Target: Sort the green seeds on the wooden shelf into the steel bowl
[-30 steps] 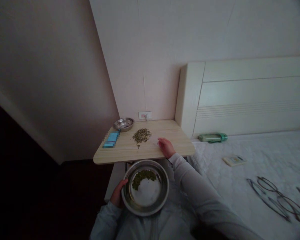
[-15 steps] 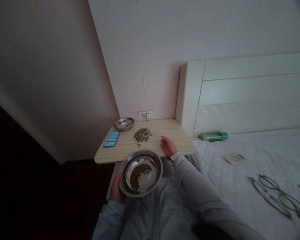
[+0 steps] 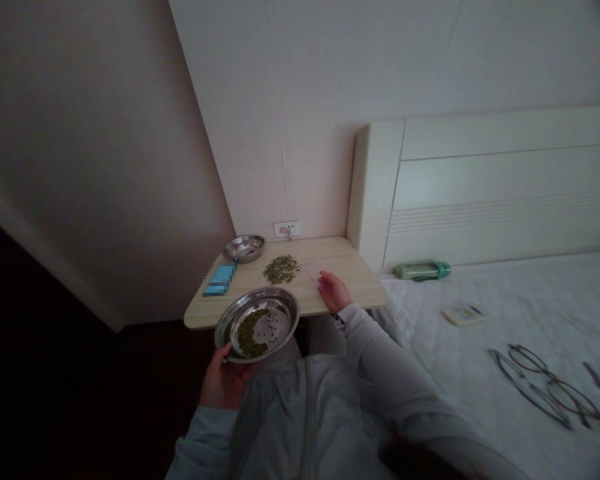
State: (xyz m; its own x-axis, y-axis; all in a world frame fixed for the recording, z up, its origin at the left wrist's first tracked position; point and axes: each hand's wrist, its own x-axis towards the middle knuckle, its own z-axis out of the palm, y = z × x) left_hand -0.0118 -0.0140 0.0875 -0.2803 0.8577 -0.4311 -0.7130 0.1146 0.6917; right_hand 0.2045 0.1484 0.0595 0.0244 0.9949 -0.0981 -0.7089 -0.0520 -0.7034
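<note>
The big metal bowl (image 3: 258, 325) with green beans (image 3: 251, 332) in it tilts at the near edge of the worktop (image 3: 353, 279); the left hand (image 3: 223, 381) holds its near rim, fingers curled on it; the right hand (image 3: 333, 292) rests on the worktop, fingers loosely bent, and whether they hold anything cannot be told; a bean pile (image 3: 281, 269) lies beside it; a small bowl (image 3: 244, 247) and a blue box (image 3: 219, 279) sit further left; glasses (image 3: 540, 383) lie on the bed (image 3: 505, 313).

Dim room; pale walls (image 3: 380, 60); headboard (image 3: 505, 187)
</note>
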